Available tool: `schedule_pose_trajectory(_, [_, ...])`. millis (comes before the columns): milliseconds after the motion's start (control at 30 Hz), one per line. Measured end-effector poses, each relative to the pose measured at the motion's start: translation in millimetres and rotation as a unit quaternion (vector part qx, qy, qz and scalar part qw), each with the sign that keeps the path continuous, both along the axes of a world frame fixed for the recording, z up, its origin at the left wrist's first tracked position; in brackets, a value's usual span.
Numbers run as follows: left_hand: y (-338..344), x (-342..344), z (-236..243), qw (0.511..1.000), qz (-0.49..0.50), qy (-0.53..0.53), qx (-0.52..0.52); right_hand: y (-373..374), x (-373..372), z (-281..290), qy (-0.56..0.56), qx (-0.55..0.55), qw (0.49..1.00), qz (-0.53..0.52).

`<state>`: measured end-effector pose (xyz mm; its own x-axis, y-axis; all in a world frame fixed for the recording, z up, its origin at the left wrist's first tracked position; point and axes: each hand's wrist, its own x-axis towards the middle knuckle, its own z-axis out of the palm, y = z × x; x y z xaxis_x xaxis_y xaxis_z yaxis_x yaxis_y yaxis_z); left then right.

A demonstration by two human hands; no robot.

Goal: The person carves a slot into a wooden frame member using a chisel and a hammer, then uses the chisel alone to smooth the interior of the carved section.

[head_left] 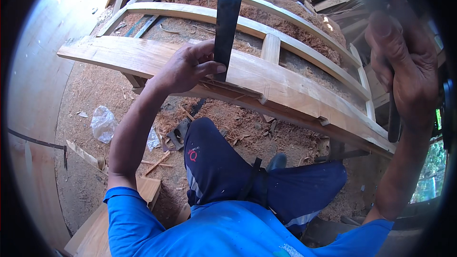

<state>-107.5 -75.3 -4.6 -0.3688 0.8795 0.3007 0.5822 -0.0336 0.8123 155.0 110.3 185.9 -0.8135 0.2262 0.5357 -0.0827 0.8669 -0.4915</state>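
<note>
My left hand is closed around a dark chisel, which stands nearly upright with its broad top end up. The chisel's lower end is at the near edge of a long pale wooden beam, where the wood is cut and splintered; its tip is hard to make out. Raised at the upper right, my right hand grips a hammer by its dark handle. The hammer's head is blurred and dim near the top rim, well apart from the chisel. Small notches show along the beam's near edge.
Curved rails of a wooden frame lie beyond the beam. Wood shavings cover the ground, with a plastic bag and a metal-grey tool among them. Scrap boards are piled at the back right. A wooden block sits lower left.
</note>
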Motion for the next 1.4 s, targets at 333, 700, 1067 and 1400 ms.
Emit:
schedule_pose_trajectory(333, [1.2, -1.2, 2.9, 0.999, 0.018, -0.001, -0.026, 7.3, 7.0, 12.5, -0.057, 0.022, 0.998, -0.030])
schedule_pose_trajectory(700, [4.2, -1.7, -4.5, 0.999, -0.017, -0.025, 0.035, 10.0, 8.2, 12.6, -0.064, 0.027, 0.997, -0.038])
schedule_pose_trajectory(1067, [8.7, -4.7, -10.7, 0.999, 0.000, 0.019, 0.029, 8.0, 1.4, 15.6, -0.066, 0.045, 0.996, -0.036])
schedule_pose_trajectory(1400, [5.1, 2.7, -5.4, 0.997, -0.012, 0.056, 0.047, -6.0, -37.8, 9.1, -0.093, 0.148, 0.985, -0.003])
